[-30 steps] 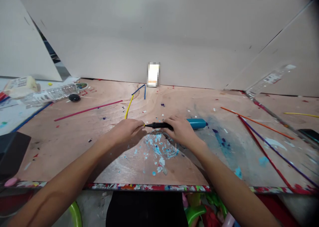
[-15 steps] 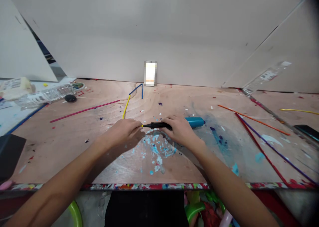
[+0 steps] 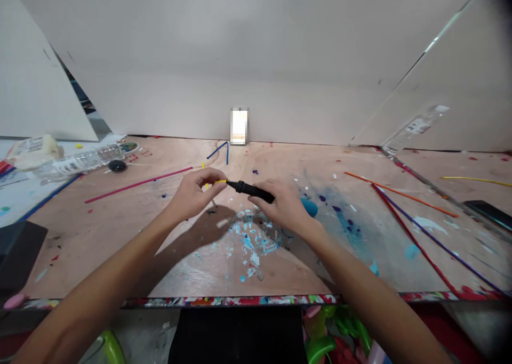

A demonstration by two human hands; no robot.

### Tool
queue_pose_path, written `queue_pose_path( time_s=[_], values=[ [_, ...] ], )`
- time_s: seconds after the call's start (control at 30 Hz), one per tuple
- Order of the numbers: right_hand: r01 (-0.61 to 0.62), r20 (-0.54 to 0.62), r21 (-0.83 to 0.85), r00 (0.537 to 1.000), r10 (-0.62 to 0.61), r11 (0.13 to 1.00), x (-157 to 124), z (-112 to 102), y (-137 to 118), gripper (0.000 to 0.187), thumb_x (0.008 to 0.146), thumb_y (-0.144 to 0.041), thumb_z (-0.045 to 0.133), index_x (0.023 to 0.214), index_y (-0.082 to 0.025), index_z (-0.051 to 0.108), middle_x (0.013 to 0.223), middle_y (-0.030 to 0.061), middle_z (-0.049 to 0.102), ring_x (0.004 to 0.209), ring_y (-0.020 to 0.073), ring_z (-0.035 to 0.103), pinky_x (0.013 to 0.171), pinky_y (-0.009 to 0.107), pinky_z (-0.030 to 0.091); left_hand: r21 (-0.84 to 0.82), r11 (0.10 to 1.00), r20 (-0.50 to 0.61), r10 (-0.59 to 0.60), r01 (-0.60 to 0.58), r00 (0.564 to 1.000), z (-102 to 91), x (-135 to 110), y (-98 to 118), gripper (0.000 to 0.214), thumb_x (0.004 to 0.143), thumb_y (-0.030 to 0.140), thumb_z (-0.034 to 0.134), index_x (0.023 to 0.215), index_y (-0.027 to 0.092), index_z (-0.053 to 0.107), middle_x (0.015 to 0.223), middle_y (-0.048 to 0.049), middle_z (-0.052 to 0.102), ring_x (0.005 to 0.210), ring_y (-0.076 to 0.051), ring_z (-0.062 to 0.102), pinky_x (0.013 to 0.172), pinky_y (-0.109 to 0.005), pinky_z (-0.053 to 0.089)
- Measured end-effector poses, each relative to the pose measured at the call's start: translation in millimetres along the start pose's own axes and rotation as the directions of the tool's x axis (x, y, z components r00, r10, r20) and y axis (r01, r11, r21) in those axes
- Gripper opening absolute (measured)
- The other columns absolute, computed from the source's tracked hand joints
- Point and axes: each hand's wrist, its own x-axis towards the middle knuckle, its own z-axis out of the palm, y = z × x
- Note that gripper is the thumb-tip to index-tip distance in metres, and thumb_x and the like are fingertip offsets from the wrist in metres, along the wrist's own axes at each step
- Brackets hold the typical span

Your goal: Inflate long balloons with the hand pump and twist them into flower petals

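My left hand (image 3: 194, 194) is raised a little above the table, pinching the end of a yellow uninflated modelling balloon (image 3: 220, 182). That end meets the thin black tip of a balloon pump (image 3: 251, 190); I cannot tell whether it is pulled over the tip. My right hand (image 3: 285, 203) wraps round the pump's body, whose blue rounded end sticks out behind the palm. The pump tilts, tip up and to the left. Part of the yellow balloon is hidden behind my left fingers.
A blue balloon (image 3: 217, 150) lies bent near a propped phone (image 3: 239, 127). A pink balloon (image 3: 138, 185) is at left; orange (image 3: 400, 193), red (image 3: 416, 241) and purple (image 3: 436, 240) ones lie right. Plastic bottles (image 3: 86, 161) and a dark box (image 3: 22, 252) flank the table.
Both hands have lifted off the table, the left one moving up and turning so its thumb and fingers show. The pump has tilted, its tip now higher and further left.
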Motion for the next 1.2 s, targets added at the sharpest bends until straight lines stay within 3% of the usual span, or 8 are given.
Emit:
queue_pose_path(
  time_s=[0.1, 0.23, 0.33, 0.43, 0.57, 0.63, 0.77, 1.2],
  values=[
    [-0.03, -0.045, 0.27, 0.998, 0.044, 0.962, 18, -10, -19, 0.027, 0.085, -0.04, 0.056, 0.102, -0.02, 0.066, 0.087, 0.0041, 0.066, 0.078, 0.0175, 0.058, 0.069, 0.029, 0.041, -0.297, 0.954, -0.078, 0.016, -0.039, 0.997, -7.2, 33, 24, 0.019, 0.078, 0.031, 0.064, 0.087, 0.015, 0.061, 0.086, -0.0054, 0.067, 0.078, -0.014, 0.061, 0.074, -0.029, 0.049],
    [-0.075, 0.028, 0.64, 0.997, 0.074, 0.765, 29, -11, -41, 0.036, 0.085, -0.048, 0.055, 0.1, -0.017, 0.063, 0.084, 0.004, 0.065, 0.073, 0.0151, 0.058, 0.066, 0.029, 0.044, -0.493, 0.869, -0.045, 0.031, -0.049, 0.999, -11.5, 61, 65, 0.012, 0.079, 0.026, 0.061, 0.081, 0.015, 0.057, 0.082, -0.0032, 0.066, 0.077, -0.013, 0.062, 0.075, -0.03, 0.049],
    [-0.087, 0.085, 0.756, 0.996, 0.035, 0.649, 26, -11, -46, 0.036, 0.084, -0.049, 0.055, 0.098, -0.016, 0.063, 0.087, 0.0053, 0.065, 0.08, 0.0161, 0.06, 0.071, 0.031, 0.048, -0.597, 0.802, 0.037, 0.038, -0.009, 0.999, -11.3, 62, 83, 0.013, 0.077, 0.024, 0.063, 0.077, 0.014, 0.056, 0.077, -0.0026, 0.065, 0.072, -0.013, 0.06, 0.07, -0.028, 0.049],
    [0.039, -0.064, 0.755, 0.998, 0.014, 0.654, 25, -24, -47, 0.029, 0.083, -0.043, 0.06, 0.098, -0.019, 0.062, 0.09, 0.0043, 0.067, 0.085, 0.0165, 0.062, 0.076, 0.033, 0.05, -0.688, 0.725, 0.094, 0.051, 0.027, 0.994, -9.9, 54, 87, 0.014, 0.076, 0.026, 0.067, 0.077, 0.015, 0.058, 0.077, -0.002, 0.065, 0.071, -0.012, 0.059, 0.068, -0.026, 0.048],
    [0.341, -0.485, 0.432, 0.868, -0.103, 0.835, 32, -60, -55, 0.015, 0.08, -0.03, 0.066, 0.093, -0.023, 0.064, 0.089, 0.0016, 0.067, 0.083, 0.0152, 0.063, 0.079, 0.033, 0.051, -0.726, 0.686, 0.148, 0.093, 0.045, 0.985, -6.8, 50, 86, 0.012, 0.076, 0.026, 0.068, 0.081, 0.016, 0.063, 0.078, -0.0013, 0.063, 0.074, -0.012, 0.058, 0.07, -0.026, 0.047],
    [0.425, -0.554, 0.162, 0.786, -0.274, 0.891, 34, -75, -63, 0.007, 0.081, -0.024, 0.065, 0.088, -0.024, 0.065, 0.086, 0.001, 0.067, 0.08, 0.0152, 0.063, 0.076, 0.032, 0.05, -0.726, 0.686, 0.173, 0.109, 0.052, 0.979, -4.7, 49, 86, 0.012, 0.076, 0.027, 0.068, 0.083, 0.017, 0.066, 0.078, -0.0009, 0.062, 0.073, -0.011, 0.057, 0.07, -0.026, 0.045],
    [0.48, -0.511, -0.145, 0.712, -0.481, 0.865, 29, -88, -76, 0.008, 0.084, -0.018, 0.059, 0.085, -0.023, 0.064, 0.077, 0.0007, 0.067, 0.07, 0.0143, 0.062, 0.066, 0.029, 0.049, -0.718, 0.694, 0.197, 0.133, 0.05, 0.971, -1.6, 47, 87, 0.012, 0.078, 0.029, 0.068, 0.084, 0.019, 0.068, 0.077, -0.0006, 0.061, 0.072, -0.011, 0.055, 0.07, -0.027, 0.044],
    [0.509, -0.257, -0.527, 0.667, -0.699, 0.68, 28, -110, -88, 0.012, 0.084, -0.013, 0.05, 0.076, -0.018, 0.058, 0.072, 0.0025, 0.063, 0.064, 0.0132, 0.057, 0.059, 0.026, 0.044, -0.664, 0.744, 0.233, 0.109, 0.076, 0.966, -11.3, 39, 100, 0.013, 0.074, 0.028, 0.072, 0.08, 0.017, 0.068, 0.073, 0.0001, 0.063, 0.068, -0.01, 0.056, 0.069, -0.027, 0.044]
  ],
)
